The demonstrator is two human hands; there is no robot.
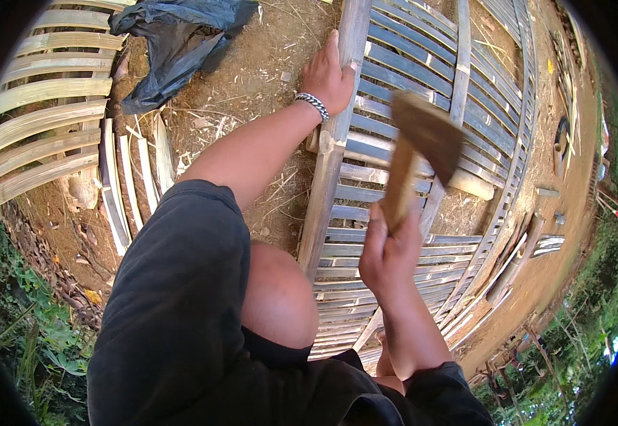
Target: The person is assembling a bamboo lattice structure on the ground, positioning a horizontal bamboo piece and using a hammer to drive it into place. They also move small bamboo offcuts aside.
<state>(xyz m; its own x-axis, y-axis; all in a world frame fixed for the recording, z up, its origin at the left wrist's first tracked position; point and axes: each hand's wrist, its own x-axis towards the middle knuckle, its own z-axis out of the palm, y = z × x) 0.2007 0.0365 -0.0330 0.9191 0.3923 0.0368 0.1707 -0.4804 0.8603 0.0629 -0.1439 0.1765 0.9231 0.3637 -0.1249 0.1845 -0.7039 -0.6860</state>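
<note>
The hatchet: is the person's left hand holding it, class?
No, the right hand grips the hatchet, while the left hand touches the bamboo rail.

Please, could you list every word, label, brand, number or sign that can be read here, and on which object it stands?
There are none to read.
Slatted bamboo frame: no writing shows.
Black plastic bag: no print shows on its creased surface.
Chain bracelet: too small to tell.
Hatchet in the right hand: blurred; small marks cannot be ruled out.
</note>
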